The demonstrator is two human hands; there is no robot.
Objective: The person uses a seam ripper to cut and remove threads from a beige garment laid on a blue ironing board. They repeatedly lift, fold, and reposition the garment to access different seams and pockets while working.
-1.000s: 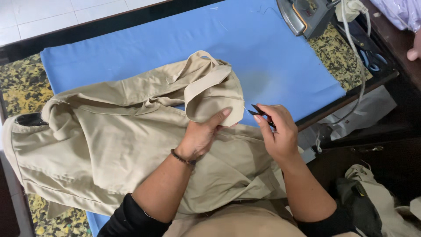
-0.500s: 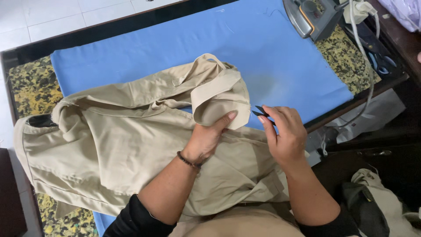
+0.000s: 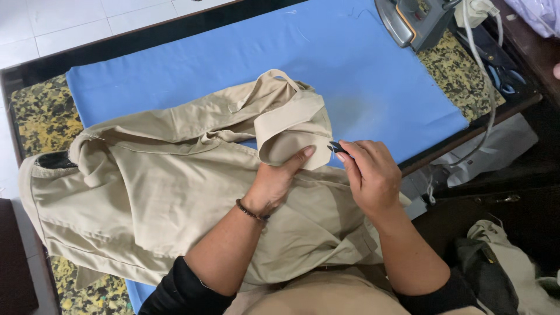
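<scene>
Tailoring workshop: padded pressing table [image 3: 361, 64], iron [image 3: 408, 23], scissors [image 3: 504, 76].

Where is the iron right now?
In the head view, the iron sits at the top right, at the far right end of the blue ironing pad, well away from both hands and the beige garment.

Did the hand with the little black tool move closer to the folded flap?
Yes. The right hand with the small black clippers edged left along the tan garment, so its tip now meets the flap's corner, near the left hand.
</scene>
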